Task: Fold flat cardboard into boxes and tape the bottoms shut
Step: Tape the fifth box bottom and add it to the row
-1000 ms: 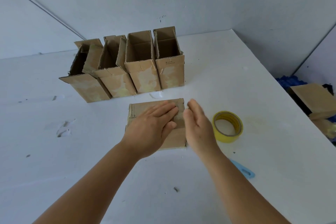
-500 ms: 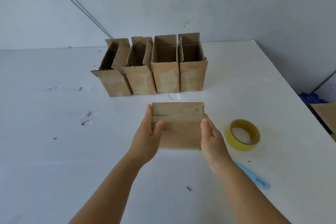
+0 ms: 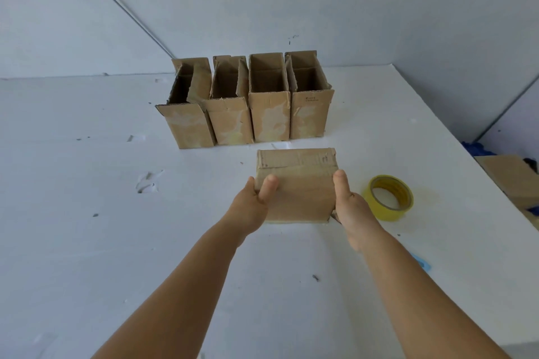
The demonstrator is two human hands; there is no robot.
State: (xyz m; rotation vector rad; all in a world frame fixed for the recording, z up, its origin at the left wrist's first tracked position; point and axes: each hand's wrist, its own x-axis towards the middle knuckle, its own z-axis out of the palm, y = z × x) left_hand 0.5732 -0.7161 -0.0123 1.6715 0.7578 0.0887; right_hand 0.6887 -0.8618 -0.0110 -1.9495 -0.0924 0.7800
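A brown cardboard box (image 3: 300, 181) with tape across its upper face is held between both hands over the white table (image 3: 87, 242). My left hand (image 3: 250, 207) grips its left side, thumb lying on the top face. My right hand (image 3: 353, 210) grips the right side, thumb up along the edge. Its near edge looks slightly off the table. A roll of yellow tape (image 3: 388, 197) lies just right of my right hand.
Several upright open boxes (image 3: 248, 108) stand in a row behind the held box. A light blue tool (image 3: 421, 262) peeks out beside my right forearm. Flat cardboard (image 3: 513, 181) and something blue lie off the table's right edge. A wall rises close behind.
My hands went from pressing on top of the box to gripping its two sides. The box has tilted up slightly at its near edge.
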